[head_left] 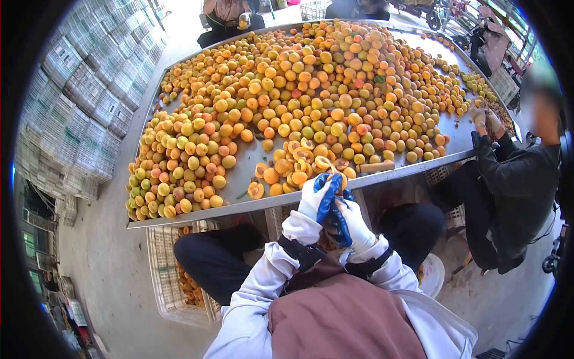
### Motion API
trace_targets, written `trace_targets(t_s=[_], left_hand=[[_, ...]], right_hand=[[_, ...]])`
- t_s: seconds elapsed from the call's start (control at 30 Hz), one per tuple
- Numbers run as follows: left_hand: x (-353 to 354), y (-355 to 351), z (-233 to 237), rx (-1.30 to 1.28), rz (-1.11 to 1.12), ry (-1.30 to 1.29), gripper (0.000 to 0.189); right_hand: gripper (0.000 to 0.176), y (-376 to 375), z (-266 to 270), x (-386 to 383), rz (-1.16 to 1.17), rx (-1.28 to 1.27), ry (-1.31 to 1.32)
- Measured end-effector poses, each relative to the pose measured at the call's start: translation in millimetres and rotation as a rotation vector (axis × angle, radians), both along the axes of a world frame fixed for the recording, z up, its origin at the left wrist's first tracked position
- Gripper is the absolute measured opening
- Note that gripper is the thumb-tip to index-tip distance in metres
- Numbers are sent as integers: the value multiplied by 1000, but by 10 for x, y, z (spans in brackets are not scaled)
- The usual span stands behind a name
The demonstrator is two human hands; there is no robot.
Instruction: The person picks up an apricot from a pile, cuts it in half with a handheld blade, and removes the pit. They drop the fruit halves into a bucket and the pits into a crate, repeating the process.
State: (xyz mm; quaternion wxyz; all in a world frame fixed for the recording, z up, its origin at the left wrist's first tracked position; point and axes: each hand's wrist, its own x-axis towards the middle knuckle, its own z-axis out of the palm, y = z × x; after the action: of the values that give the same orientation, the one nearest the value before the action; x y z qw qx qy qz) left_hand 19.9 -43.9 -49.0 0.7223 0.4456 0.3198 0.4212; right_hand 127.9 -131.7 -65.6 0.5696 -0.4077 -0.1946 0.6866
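Note:
My hands, in white gloves with blue-coated fingers, are close together at the near edge of the metal table (239, 208). The fingers of my left hand (317, 197) close around an apricot (343, 179), partly hidden by the glove. Just below and beside it, my right hand (354, 222) has its fingers curled in; whatever they hold is hidden. Split apricot halves (299, 164) with orange flesh lie in a small heap just beyond my hands. A tan bar-shaped piece (375, 167) rests along the table edge to the right.
A large pile of whole apricots (335, 78) covers much of the table. Below it, a crate (161, 275) beside my leg contains apricot pieces. Stacked crates (78, 107) stand at left. A co-worker (517, 185) sits at right, another person (230, 18) across the table.

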Motion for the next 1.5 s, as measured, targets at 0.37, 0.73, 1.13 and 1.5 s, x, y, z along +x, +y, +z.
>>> trace_targets(t_s=[0.37, 0.73, 1.13, 1.5], left_hand=[[-432, 182, 382, 408, 174, 180, 37], [-419, -236, 409, 836, 101, 481, 34], [-716, 474, 340, 700, 373, 871, 50], [-1506, 19, 308, -377, -24, -465, 69]], right_hand=[[22, 46, 706, 26, -234, 98, -494], [29, 131, 764, 35, 59, 7, -141], [20, 154, 644, -38, -310, 167, -87], [41, 428, 1125, -552, -109, 635, -961]])
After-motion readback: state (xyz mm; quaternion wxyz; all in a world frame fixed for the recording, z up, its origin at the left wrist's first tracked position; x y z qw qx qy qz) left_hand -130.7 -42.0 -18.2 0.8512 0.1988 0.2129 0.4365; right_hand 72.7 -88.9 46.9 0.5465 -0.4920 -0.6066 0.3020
